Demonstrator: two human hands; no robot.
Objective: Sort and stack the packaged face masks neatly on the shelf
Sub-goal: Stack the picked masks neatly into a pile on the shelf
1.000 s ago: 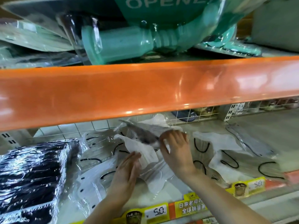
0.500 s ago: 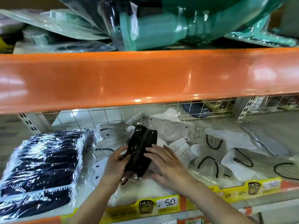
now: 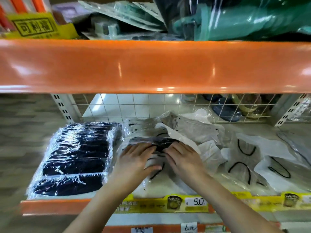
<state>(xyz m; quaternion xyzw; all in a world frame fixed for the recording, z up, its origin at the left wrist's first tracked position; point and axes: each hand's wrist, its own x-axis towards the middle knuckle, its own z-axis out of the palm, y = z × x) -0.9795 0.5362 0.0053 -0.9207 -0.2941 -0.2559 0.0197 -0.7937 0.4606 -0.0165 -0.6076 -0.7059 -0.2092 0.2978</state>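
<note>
- My left hand (image 3: 134, 159) and right hand (image 3: 182, 158) are both down on the black mask pack (image 3: 155, 143), mid-shelf (image 3: 151, 203).
- The pack lies flat across the far side of both hands, on top of the loose white mask packs (image 3: 212, 153); it pokes out past my fingertips toward the wire grid back (image 3: 127, 106).
- Left fingers (image 3: 143, 147): fairly straight, close together, lying over the pack's left end. Thumb sits lower, on clear wrap nearer the shelf edge.
- Right fingers (image 3: 173, 147): fairly straight, slightly spread, lying over the pack's right end.
- Cannot tell whether either thumb is hooked under the pack; frame is motion-blurred.
- Stacked black mask bundle (image 3: 75, 157) in shiny wrap sits just left of my left hand, apart from it.
- More white packs with black ear loops (image 3: 245, 148) are strewn to the right of my right hand.
- Yellow price strip (image 3: 195, 201) along the shelf front reads 5.0.
</note>
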